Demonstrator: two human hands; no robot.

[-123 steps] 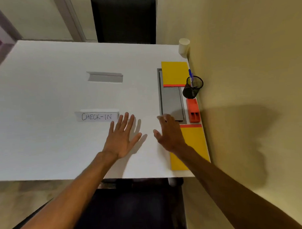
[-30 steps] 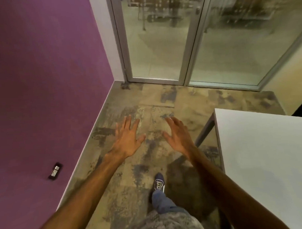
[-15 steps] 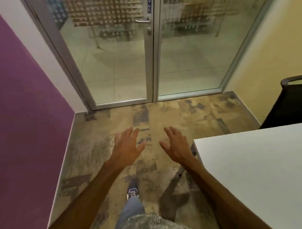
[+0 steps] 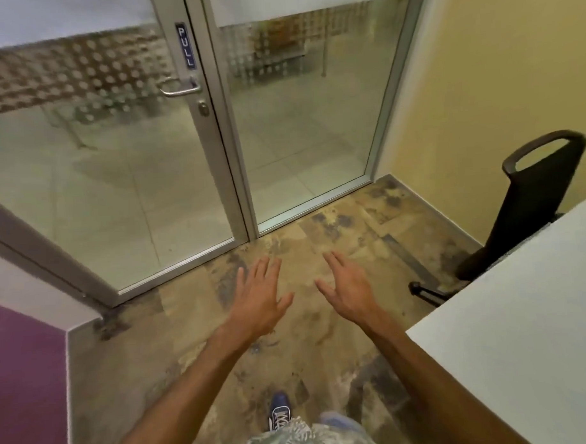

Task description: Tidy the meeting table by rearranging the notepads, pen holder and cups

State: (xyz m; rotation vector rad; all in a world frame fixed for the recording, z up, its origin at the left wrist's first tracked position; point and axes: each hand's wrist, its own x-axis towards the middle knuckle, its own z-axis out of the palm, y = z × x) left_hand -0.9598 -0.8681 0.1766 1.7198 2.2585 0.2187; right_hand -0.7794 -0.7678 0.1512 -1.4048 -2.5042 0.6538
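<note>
Glass door [image 4: 123, 154] now nearer; left hand [image 4: 259, 297], right hand [image 4: 349, 291] stay empty.

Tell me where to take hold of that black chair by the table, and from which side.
Grip the looped handle at the top of the black chair backrest. It is an open bar with a slot beneath, so fingers can wrap through it. Come from the door side with the right hand; the white table blocks the chair's other side. Both hands are open and empty, the left hand too.

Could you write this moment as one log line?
left hand: open, empty | right hand: open, empty | table: corner only | facing: glass door
</note>
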